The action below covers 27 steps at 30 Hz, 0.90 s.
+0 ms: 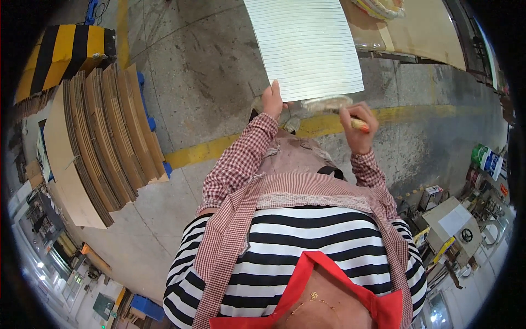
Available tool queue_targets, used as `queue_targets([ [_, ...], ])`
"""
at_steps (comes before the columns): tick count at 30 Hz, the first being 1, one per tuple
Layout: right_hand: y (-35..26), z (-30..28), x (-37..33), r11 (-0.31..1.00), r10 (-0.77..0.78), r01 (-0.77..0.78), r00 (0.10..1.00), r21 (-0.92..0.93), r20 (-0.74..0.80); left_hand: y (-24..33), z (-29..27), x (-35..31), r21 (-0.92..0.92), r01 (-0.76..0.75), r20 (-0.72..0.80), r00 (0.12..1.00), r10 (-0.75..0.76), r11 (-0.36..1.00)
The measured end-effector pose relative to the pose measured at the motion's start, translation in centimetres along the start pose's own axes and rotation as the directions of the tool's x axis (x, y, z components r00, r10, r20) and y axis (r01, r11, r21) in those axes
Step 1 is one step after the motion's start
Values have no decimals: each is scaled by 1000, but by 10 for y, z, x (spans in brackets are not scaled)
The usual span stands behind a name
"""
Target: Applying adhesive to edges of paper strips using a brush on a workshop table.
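Observation:
A white block with many thin dark parallel lines [307, 49] reaches from the top edge of the view to just ahead of my hands. Whether it is a ruled sheet or the side of a paper stack I cannot tell. At its near left corner is my left hand [272, 101], thumb on the face and the other fingers curled, gripping the edge. My right hand [359, 129] is closed round the handle of a flat brush [327, 103]. The pale, blurred bristles lie along the block's near edge; contact is unclear. An orange-tipped handle end shows by my palm.
Flattened cardboard bundles [101, 142] stand at the left beside a yellow-and-black striped block [63, 57]. A brown board-covered surface [422, 30] is at the far right. Yellow floor lines [203, 151] cross ahead of me. Machinery [457, 233] stands at the right.

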State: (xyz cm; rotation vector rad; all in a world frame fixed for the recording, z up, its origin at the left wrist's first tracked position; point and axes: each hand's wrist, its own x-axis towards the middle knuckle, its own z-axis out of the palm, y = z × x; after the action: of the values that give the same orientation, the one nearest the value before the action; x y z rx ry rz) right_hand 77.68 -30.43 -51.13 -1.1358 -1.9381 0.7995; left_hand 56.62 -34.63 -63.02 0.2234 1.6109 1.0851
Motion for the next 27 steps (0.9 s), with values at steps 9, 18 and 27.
queue_targets([
  [9,22,27,19,989,-141,139,989,40,35,0,6,4,32,-6,43,999,5,999],
  [18,8,20,39,992,-114,118,988,33,-106,1,4,1,42,-25,24,999,24,999],
  [27,17,-1,-20,992,56,-65,995,108,76,-5,-2,7,-8,3,26,1000,-3,1000],
])
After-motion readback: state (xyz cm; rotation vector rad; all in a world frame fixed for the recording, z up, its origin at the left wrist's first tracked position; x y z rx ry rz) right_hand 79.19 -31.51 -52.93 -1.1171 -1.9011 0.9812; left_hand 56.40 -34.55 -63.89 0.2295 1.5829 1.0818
